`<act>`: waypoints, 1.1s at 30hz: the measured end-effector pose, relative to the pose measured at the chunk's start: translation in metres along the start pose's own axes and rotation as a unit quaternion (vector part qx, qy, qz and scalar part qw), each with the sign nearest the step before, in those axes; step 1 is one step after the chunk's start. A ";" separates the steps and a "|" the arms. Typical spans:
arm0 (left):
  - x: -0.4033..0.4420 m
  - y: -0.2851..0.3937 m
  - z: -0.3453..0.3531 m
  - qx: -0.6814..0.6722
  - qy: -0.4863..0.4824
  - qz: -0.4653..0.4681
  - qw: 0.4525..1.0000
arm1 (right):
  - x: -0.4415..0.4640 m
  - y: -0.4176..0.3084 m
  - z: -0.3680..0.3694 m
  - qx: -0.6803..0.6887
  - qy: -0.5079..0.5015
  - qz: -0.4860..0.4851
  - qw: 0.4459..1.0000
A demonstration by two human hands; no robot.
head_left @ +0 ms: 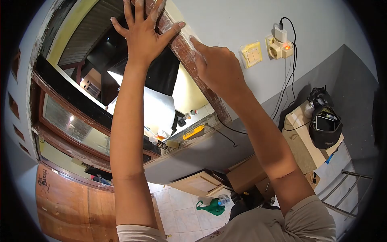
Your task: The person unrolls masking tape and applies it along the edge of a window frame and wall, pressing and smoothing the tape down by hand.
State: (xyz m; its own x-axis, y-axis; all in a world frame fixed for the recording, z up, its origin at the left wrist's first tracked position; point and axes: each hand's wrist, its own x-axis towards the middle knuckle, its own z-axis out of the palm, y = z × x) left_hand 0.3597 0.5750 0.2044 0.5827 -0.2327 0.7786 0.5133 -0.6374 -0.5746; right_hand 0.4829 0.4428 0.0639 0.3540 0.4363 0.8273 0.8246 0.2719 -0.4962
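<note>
My left hand [142,38] is raised against the upper part of the brown wooden window frame [183,50], its fingers spread and whitish at the tips. Just right of it, my right hand [219,70] has its index finger extended along the frame's edge where it meets the grey wall [225,20]; the other fingers are curled, and whether they hold anything is hidden. On the sill below lie a yellow cutter [194,132], a sponge-like block [173,144] and a small dark bottle [158,142].
Right of my hands are a light switch [251,55] and a socket adapter [279,47] with a charger and hanging black cables. Lower right, a black bag [325,127] sits on a wooden surface [296,117]. A metal ladder [346,191] and green bag [211,206] are below.
</note>
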 end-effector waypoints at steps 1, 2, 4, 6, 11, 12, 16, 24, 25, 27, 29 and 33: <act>0.001 0.000 -0.002 0.008 -0.003 0.004 1.000 | 0.001 -0.001 0.001 -0.019 -0.002 -0.005 1.000; 0.000 0.001 -0.004 0.008 -0.004 0.004 1.000 | 0.001 -0.002 0.001 -0.038 -0.005 -0.011 0.999; 0.007 0.016 -0.021 0.047 -0.085 -0.059 0.994 | 0.002 -0.004 0.001 -0.046 -0.015 -0.004 0.999; 0.006 0.016 -0.020 0.065 -0.090 -0.056 0.992 | 0.004 -0.004 0.002 -0.055 -0.024 0.002 0.998; 0.008 0.017 -0.027 0.076 -0.115 -0.056 0.989 | 0.008 -0.005 -0.002 -0.082 -0.061 0.001 0.995; 0.008 0.017 -0.028 0.069 -0.119 -0.055 0.989 | 0.009 -0.005 -0.002 -0.082 -0.061 0.001 0.995; 0.009 0.016 -0.029 0.072 -0.122 -0.047 0.989 | 0.006 -0.011 -0.008 -0.076 -0.052 0.002 0.996; 0.008 0.018 -0.026 0.089 -0.094 -0.042 0.991 | 0.003 -0.007 -0.007 -0.108 -0.080 0.027 0.991; 0.008 0.018 -0.026 0.092 -0.091 -0.041 0.991 | 0.001 -0.007 -0.010 -0.099 -0.066 0.019 0.993; 0.007 0.017 -0.027 0.088 -0.092 -0.043 0.991 | -0.001 -0.009 -0.014 -0.090 -0.055 0.010 0.994; 0.008 0.017 -0.027 0.083 -0.091 -0.043 0.991 | -0.001 -0.012 -0.018 -0.069 -0.080 0.032 0.994; 0.007 0.018 -0.027 0.070 -0.104 -0.055 0.991 | -0.001 -0.014 -0.021 -0.067 -0.094 0.038 0.993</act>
State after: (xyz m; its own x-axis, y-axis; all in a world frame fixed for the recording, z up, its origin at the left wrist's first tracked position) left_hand 0.3560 0.5416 0.2068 0.6278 -0.0018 0.7784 0.6548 -0.5394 -0.5294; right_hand 0.4797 0.4207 0.0755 0.3391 0.6069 0.7188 0.8541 0.1217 -0.5056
